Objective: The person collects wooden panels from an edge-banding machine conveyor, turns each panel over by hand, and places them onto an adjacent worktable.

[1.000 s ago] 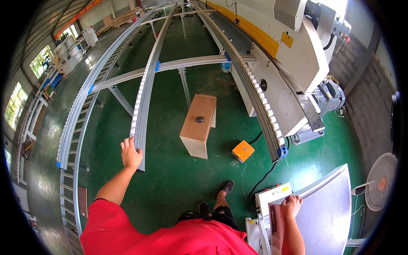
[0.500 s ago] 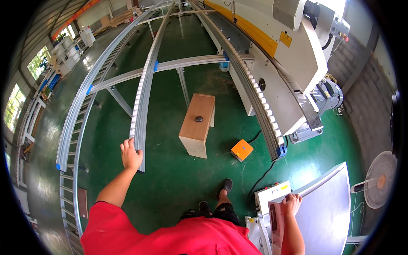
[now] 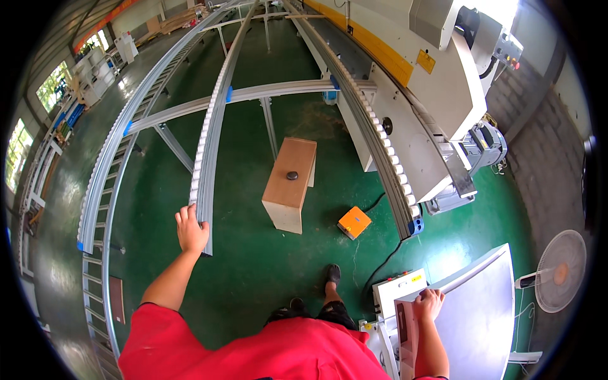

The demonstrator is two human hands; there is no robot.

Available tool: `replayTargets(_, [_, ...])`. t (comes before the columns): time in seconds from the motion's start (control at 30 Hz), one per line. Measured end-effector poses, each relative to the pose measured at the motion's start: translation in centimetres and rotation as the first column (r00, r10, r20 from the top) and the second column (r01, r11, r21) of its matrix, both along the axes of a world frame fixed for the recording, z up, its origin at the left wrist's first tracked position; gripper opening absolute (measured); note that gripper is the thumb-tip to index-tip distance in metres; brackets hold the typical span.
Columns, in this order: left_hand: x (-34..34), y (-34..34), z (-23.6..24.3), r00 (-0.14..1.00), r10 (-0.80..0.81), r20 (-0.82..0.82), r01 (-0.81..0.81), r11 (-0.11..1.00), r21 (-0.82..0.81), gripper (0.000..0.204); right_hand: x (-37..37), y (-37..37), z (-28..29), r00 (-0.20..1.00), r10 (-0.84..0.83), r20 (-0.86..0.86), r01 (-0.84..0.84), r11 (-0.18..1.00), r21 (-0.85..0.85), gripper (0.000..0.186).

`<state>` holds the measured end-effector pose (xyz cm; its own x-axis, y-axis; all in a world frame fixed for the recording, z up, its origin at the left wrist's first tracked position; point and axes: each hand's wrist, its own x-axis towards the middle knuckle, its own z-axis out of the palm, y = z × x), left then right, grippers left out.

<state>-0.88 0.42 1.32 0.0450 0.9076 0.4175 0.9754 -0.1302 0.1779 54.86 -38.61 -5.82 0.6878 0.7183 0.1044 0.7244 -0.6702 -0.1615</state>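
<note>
My left hand [image 3: 192, 229] is wrapped over the near end of the middle aluminium roller rail [image 3: 207, 171], which carries a row of small white rollers. Its fingers lie on the rollers' side and the thumb on the other. At the lower right, my right hand [image 3: 429, 304] has its fingers curled over the top edge of a white cabinet with a smooth pale-grey surface [image 3: 475, 310]. The fingertips there are partly hidden.
A wooden stool-like box [image 3: 290, 168] with a dark round object [image 3: 292, 175] on top stands ahead. Right of it lie an orange foot pedal [image 3: 354, 222] and black cable. Another roller rail [image 3: 380, 139] runs along the large machine [image 3: 437, 82]. A fan [image 3: 561, 272] stands far right.
The whole view has shifted slightly, so the scene sits a little further left. Both hands keep their places on the rail and the cabinet edge.
</note>
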Motion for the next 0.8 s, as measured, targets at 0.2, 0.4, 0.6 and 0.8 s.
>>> replayTargets(0.2, [-0.17, 0.08, -0.08, 1.0, -0.007, 0.016, 0.007, 1.0, -0.001, 0.05, -0.07, 0.07, -0.2, 1.0, 0.005, 0.02, -0.005, 1.0, 0.001, 0.012])
replayTargets(0.4, [-0.22, 0.13, -0.16, 1.0, -0.006, 0.017, 0.006, 1.0, -0.007, 0.049, -0.12, 0.08, -0.16, 1.0, -0.002, 0.005, 0.002, 1.0, 0.004, 0.011])
replayTargets(0.6, [-0.34, 0.17, -0.26, 1.0, -0.005, 0.005, 0.005, 1.0, 0.008, 0.049, -0.07, 0.0, -0.37, 1.0, 0.003, 0.018, -0.003, 1.0, 0.018, 0.01])
replayTargets(0.8, [-0.19, 0.14, -0.11, 1.0, 0.007, 0.0, -0.007, 1.0, 0.003, 0.049, 0.14, -0.14, -0.68, 1.0, 0.006, 0.017, -0.006, 1.0, 0.014, 0.011])
